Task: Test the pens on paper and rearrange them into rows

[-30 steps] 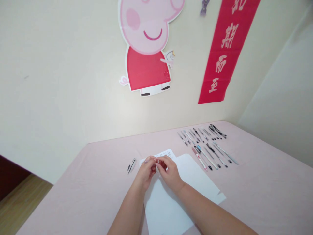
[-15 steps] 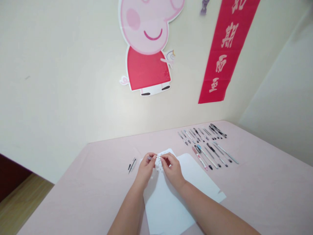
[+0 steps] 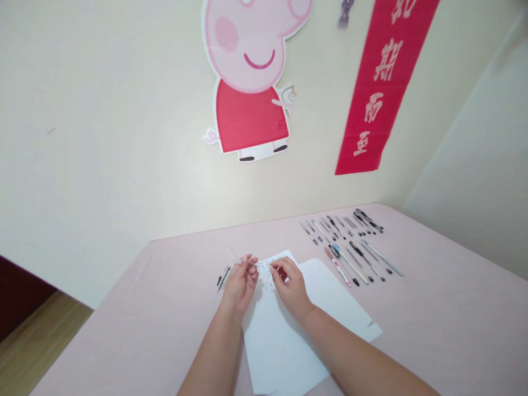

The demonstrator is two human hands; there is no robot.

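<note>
My left hand (image 3: 240, 281) and my right hand (image 3: 291, 287) are raised just above a white sheet of paper (image 3: 289, 335) on a pink table (image 3: 136, 335). The left hand's fingers pinch a thin clear pen barrel (image 3: 247, 262) that points left. The right hand's fingers are pinched on a small pen part I cannot make out. Between the hands shows a smaller sheet with scribbles (image 3: 272, 264). A dark pen part (image 3: 223, 278) lies on the table just left of my left hand.
Two rows of several pens (image 3: 350, 242) lie at the back right of the table. Behind the table the wall carries a pink pig cut-out (image 3: 249, 82) and a red banner (image 3: 379, 88). Wooden floor (image 3: 28, 352) shows at the left.
My hands have drawn apart. The left hand moved left with the clear barrel, and the right hand stayed over the paper.
</note>
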